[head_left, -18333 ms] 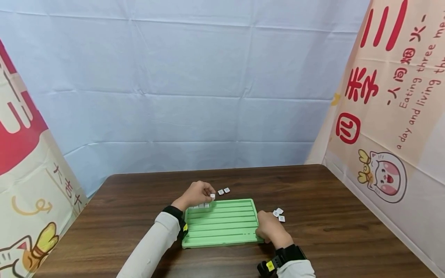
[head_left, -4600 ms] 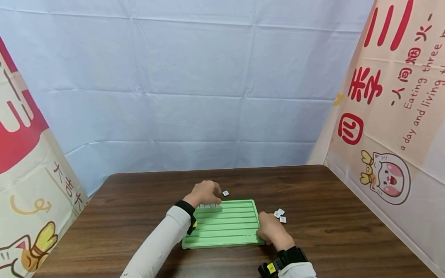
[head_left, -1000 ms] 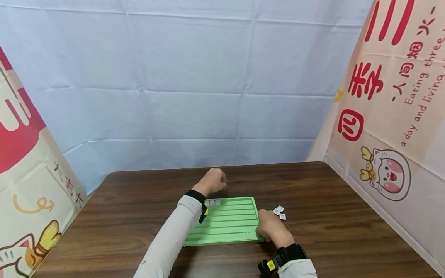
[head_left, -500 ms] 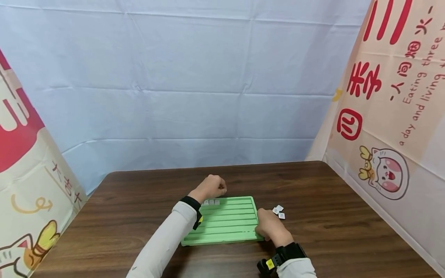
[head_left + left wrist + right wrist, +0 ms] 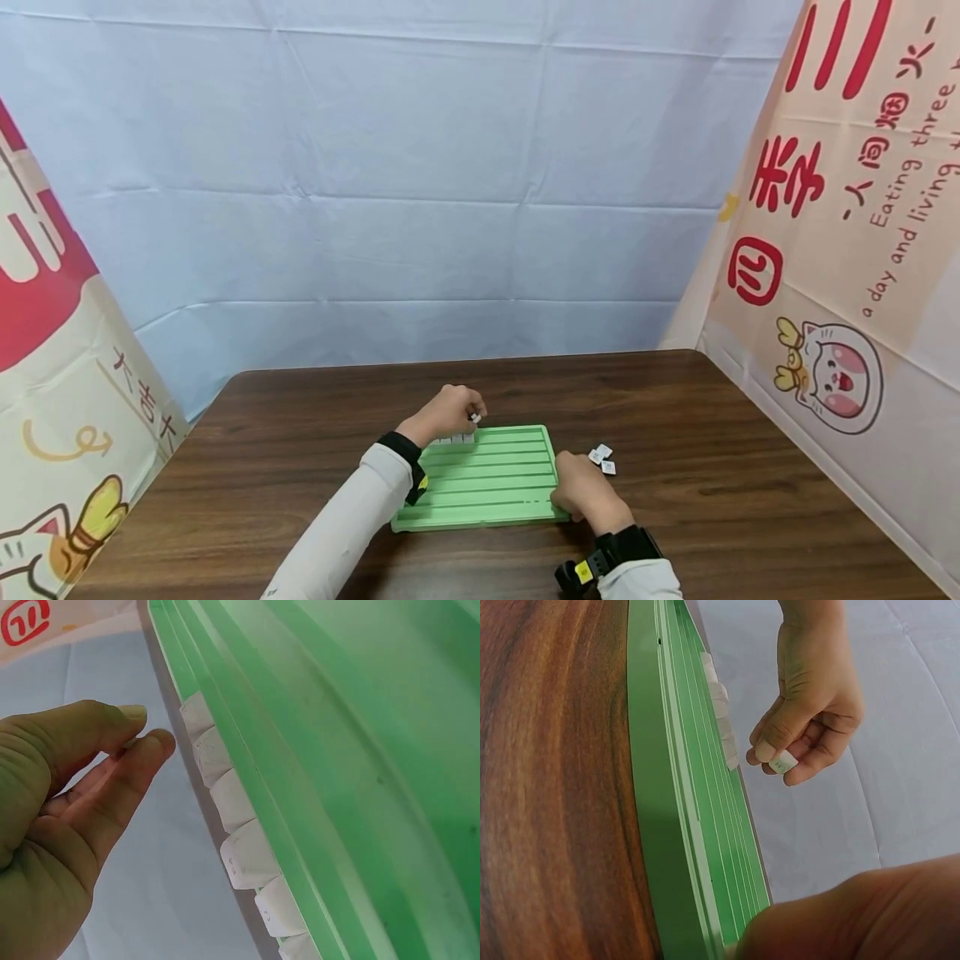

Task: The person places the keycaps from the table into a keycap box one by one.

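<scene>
My left hand pinches a small white tile between thumb and fingers, just behind the far edge of the green ridged tray. A green mark shows on that tile in the right wrist view; in the left wrist view the fingertips hide it. Along the tray's far slot stands a row of several white tiles, partly covered by my left hand in the head view. My right hand grips the tray's right edge with curled fingers.
Three loose white tiles lie on the brown wooden table, just right of my right hand. A pale blue cloth hangs behind the table, and printed cloths hang at both sides.
The loose tiles behind the tray have been picked up one after another, and the row has grown. My left hand just came back toward the tray with a tile. The right hand stays put.
</scene>
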Demonstrator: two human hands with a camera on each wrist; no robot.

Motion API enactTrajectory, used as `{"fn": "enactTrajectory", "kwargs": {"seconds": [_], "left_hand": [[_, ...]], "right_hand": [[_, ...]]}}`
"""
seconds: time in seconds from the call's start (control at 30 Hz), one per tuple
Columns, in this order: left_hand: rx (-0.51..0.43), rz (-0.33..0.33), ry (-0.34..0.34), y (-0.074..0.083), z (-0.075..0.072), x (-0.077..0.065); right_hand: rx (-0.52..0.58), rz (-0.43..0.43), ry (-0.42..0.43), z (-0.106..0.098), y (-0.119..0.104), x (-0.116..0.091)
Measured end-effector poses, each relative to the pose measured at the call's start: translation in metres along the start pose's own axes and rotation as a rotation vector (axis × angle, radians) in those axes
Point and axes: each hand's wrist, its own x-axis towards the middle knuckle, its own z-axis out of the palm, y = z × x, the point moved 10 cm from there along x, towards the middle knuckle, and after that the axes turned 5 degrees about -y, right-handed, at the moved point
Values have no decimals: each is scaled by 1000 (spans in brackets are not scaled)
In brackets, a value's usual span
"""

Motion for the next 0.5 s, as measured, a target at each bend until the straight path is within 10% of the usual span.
{"fn": "enactTrajectory", "kwargs": {"seconds": [0.5], "left_hand": [[-142, -4, -21, -3, -1, -6]], "right_hand": [[2, 2, -5, 0, -1, -1]]}}
